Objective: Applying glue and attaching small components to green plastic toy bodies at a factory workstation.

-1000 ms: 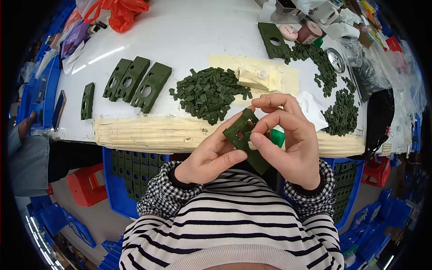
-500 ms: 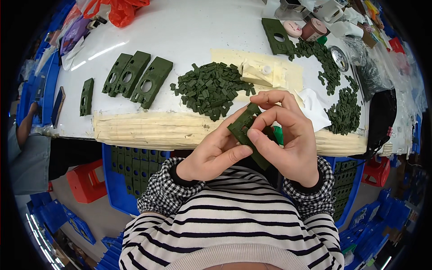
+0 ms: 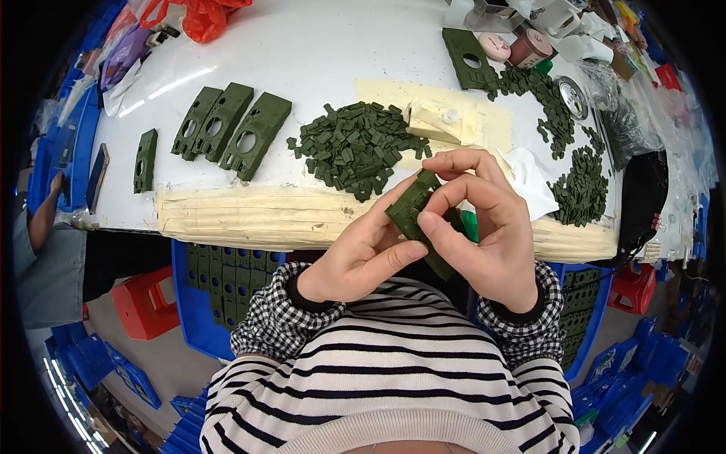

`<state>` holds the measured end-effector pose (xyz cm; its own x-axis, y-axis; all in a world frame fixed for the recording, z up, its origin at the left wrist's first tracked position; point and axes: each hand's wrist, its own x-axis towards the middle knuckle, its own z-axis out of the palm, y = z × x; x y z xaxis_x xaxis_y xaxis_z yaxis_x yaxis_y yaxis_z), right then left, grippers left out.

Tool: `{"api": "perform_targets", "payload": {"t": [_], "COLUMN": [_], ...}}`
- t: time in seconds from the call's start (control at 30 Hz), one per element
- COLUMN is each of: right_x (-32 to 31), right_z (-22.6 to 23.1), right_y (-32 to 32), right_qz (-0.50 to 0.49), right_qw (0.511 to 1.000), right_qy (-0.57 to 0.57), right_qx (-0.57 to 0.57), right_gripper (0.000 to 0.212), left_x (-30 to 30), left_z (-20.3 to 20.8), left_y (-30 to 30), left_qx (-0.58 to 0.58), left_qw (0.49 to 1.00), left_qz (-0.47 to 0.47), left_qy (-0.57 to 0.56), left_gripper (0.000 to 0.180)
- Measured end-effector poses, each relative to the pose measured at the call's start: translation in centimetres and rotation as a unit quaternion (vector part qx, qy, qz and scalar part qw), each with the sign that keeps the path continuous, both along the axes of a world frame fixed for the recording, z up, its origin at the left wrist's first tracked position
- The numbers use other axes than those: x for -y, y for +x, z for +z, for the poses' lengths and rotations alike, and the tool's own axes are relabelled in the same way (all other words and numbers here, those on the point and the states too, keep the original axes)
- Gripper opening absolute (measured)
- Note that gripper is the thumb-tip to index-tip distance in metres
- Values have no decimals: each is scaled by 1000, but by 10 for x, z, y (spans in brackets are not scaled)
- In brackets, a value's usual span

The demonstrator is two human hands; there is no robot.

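Held panel (image 3: 408, 216) between left hand (image 3: 352, 261) and right hand (image 3: 491, 242), at near edge of table (image 3: 302, 53). Farther, pile of loose pieces (image 3: 352, 147); left of it, three panels (image 3: 232, 106), then single panel (image 3: 147, 144). Right of pile, block (image 3: 431, 126) on sheet (image 3: 490, 125). Far right, jar (image 3: 529, 49), another panel (image 3: 461, 49) left of it. Below table, left bin (image 3: 181, 295), right bin (image 3: 601, 295).

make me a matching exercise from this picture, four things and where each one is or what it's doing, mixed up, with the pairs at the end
Things:
1. left hand
2. red bag
3. white paper
4. large pile of green chips

Places or states:
A. at the top left of the picture
B. left of the cream block
C. holding a green part
D. beside the right hand, on its right

Pairs: 1-C, 2-A, 3-D, 4-B
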<state>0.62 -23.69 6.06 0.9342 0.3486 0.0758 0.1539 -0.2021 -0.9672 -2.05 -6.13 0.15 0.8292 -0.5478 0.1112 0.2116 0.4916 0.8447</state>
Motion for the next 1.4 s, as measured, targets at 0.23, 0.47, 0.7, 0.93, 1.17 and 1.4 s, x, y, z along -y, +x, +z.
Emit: {"api": "perform_targets", "payload": {"t": [0.23, 0.47, 0.7, 0.93, 1.17, 1.4], "right_x": [0, 0, 1, 12, 24, 29], "right_z": [0, -1, -1, -4, -5, 0], "right_y": [0, 1, 1, 3, 3, 3], "right_qz": [-2, 1, 10, -10, 20, 118], "right_qw": [1000, 999, 998, 997, 995, 991], "right_qy": [-15, -26, -31, 41, 99, 52], "right_qx": [21, 38, 49, 69, 20, 47], "right_gripper": [6, 9, 9, 11, 23, 59], "left_x": [-1, 0, -2, -8, -13, -19], "left_z": [-2, 2, 1, 2, 7, 5], "left_y": [0, 2, 1, -1, -1, -1], "left_qx": [20, 9, -1, -42, -157, -163], "left_qw": [999, 1000, 1000, 998, 980, 976], "left_qz": [8, -4, -13, -35, -110, -137], "left_qy": [31, -1, 6, -24, -60, -44], "left_gripper": [65, 65, 65, 57, 71, 62]}}
